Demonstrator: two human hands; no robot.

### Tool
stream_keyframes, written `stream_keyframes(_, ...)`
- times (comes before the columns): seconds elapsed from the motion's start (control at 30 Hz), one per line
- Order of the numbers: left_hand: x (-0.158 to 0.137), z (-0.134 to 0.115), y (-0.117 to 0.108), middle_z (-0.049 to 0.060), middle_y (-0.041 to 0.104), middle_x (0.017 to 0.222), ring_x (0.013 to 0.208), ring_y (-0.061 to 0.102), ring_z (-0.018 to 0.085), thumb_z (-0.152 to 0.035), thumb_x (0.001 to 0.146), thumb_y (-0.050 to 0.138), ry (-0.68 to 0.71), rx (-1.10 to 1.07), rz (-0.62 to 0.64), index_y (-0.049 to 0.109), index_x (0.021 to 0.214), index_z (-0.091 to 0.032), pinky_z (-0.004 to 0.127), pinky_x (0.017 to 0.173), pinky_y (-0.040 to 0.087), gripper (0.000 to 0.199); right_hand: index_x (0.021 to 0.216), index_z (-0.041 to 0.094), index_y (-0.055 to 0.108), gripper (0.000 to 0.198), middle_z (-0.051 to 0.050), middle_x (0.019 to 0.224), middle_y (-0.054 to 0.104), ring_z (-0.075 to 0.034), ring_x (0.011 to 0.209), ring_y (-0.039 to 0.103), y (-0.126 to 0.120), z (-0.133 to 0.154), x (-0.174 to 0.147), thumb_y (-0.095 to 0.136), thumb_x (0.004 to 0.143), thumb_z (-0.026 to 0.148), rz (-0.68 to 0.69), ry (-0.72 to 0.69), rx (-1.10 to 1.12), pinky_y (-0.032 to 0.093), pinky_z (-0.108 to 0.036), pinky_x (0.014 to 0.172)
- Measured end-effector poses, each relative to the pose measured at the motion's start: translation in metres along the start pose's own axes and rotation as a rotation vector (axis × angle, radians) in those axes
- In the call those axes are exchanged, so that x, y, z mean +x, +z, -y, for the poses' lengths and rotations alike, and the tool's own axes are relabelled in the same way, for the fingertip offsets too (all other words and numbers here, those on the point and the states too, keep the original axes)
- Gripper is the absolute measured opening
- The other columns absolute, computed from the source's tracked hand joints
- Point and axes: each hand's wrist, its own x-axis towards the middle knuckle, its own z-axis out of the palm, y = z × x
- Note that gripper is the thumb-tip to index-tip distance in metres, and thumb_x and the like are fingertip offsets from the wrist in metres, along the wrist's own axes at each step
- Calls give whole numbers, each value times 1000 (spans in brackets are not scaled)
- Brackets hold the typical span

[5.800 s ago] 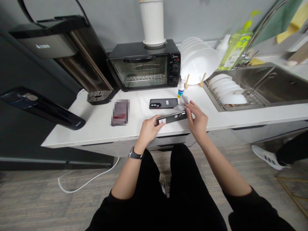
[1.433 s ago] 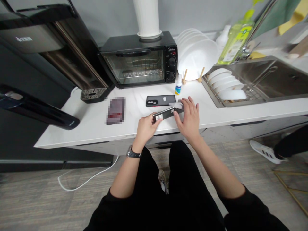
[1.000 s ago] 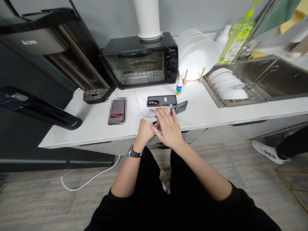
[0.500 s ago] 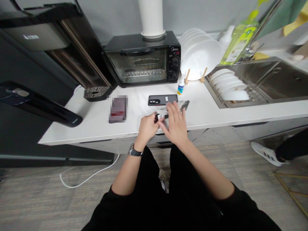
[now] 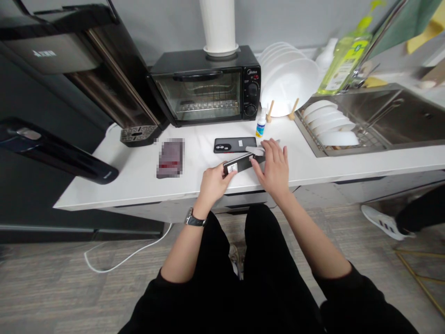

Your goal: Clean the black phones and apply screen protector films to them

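My left hand [image 5: 214, 185], with a watch at its wrist, is closed on the left end of a dark phone [image 5: 242, 165] that carries a white label. The phone is held tilted just above the counter's front. My right hand [image 5: 277, 170] presses a thin grey cloth [image 5: 255, 150] against the phone's right end, fingers bent over it; part of the cloth is hidden under them. Just behind lies a second black phone [image 5: 231, 144], camera side up, with a small white sticker. A small white spray bottle [image 5: 260, 124] with a blue and yellow label stands behind my right hand.
A pixelated dark item [image 5: 170, 157] lies on the white counter [image 5: 139, 190] at left. Behind are a toaster oven [image 5: 208, 93], a water dispenser [image 5: 114, 79] and racked white plates [image 5: 292, 86]. A sink [image 5: 382, 125] holds bowls at right. Another person's shoe [image 5: 385, 222] shows on the floor.
My right hand has slid to the right along the phone with the cloth, uncovering more of the phone. My left hand has stayed at the phone's left end.
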Motion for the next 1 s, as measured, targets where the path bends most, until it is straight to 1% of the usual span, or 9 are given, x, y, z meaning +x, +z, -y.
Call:
stream_keyframes(0.07,0,-1,0,8,83,93,85,77,26,-38,94,76,0,9,-3,76,106,-22,32,77,58,21,164,13,34,71,-20,165,48,-34,160,36,2,2,-1,35,109,57,-24,34,-7,24,-65,131)
stream_keyframes(0.17,0,-2,-2,7,83,94,86,78,26,-38,95,73,10,26,8,76,107,-22,32,76,57,20,169,10,23,78,-21,173,36,-36,165,23,7,25,-10,36,108,57,-4,17,-11,22,-67,131)
stream_keyframes(0.33,2,0,-3,8,83,103,96,78,27,-20,93,64,84,119,47,77,107,-21,34,90,58,19,170,12,23,72,-14,173,37,-29,166,24,6,69,-25,36,110,50,175,-246,60,16,-60,136)
stream_keyframes(0.43,4,3,-3,10,81,118,113,75,29,-13,85,67,147,139,51,77,110,-20,35,101,55,28,168,15,31,69,-12,171,42,-27,164,28,1,68,-22,36,110,52,234,-354,78,11,-57,137)
stream_keyframes(0.5,3,3,-3,11,83,108,105,77,30,-17,87,70,118,116,68,77,103,-18,35,95,57,18,167,17,32,68,-12,170,44,-27,163,30,-1,54,-17,35,111,55,219,-341,64,11,-58,137)
stream_keyframes(0.57,2,1,-3,9,82,93,91,78,28,-26,93,70,60,73,54,77,101,-19,33,83,58,13,166,16,33,70,-14,168,46,-28,162,33,-3,35,-11,35,110,58,172,-253,37,14,-59,136)
stream_keyframes(0.73,-1,-5,-4,6,81,85,82,78,25,-40,97,72,31,34,14,75,103,-20,29,73,54,21,163,11,35,74,-21,164,48,-34,161,34,-1,3,-2,34,109,62,38,-36,-2,26,-63,131)
stream_keyframes(0.9,0,-2,-2,5,79,82,77,75,23,-35,97,70,41,34,16,75,101,-19,28,70,51,17,165,4,28,81,-24,169,39,-37,165,21,11,29,-12,37,108,61,-3,6,13,23,-64,132)
stream_keyframes(1.0,2,7,2,5,80,86,80,74,22,-19,89,69,38,16,37,75,95,-18,29,75,54,9,166,7,29,79,-20,171,38,-34,166,20,14,57,-21,37,108,60,114,-164,72,18,-63,134)
